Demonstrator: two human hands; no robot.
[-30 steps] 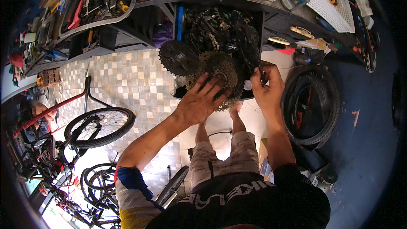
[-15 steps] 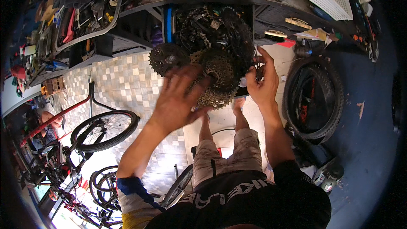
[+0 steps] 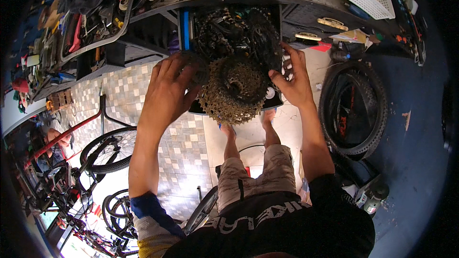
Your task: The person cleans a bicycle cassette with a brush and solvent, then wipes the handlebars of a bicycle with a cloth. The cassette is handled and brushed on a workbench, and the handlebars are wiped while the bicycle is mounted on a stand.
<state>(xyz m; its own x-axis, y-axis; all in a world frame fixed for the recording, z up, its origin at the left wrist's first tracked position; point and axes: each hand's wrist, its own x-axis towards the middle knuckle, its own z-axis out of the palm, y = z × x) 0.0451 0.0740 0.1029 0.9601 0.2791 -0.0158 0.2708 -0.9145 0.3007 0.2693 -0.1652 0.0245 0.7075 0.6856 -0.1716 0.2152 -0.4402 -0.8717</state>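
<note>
An open drawer [image 3: 185, 31] under the workbench is full of bike parts. In its front part lie large, dirty brown sprocket cassettes [image 3: 232, 107], stacked on one another. My left hand [image 3: 165, 91] is curled round a darker cassette [image 3: 195, 69] at the drawer's left side; part of it is hidden under the fingers. At the right side of the drawer my right hand [image 3: 297, 81] is bent, thumb inward and index finger reaching up. Between them is a small metal piece [image 3: 288, 70], too dark to name. Behind the cassettes are tangled black parts [image 3: 239, 36].
Above the drawer runs the workbench [image 3: 205, 1] with a tool tray [image 3: 95, 43] and a white basket [image 3: 377, 7]. Tyres [image 3: 354, 110] lean at the right. A bike wheel [image 3: 110, 150] and bikes [image 3: 62, 186] stand at the left. My legs [image 3: 272, 138] are just below the drawer.
My left hand has moved left, off the brown cassettes and onto the darker one. My right hand has shifted slightly and stays at the drawer's right side.
</note>
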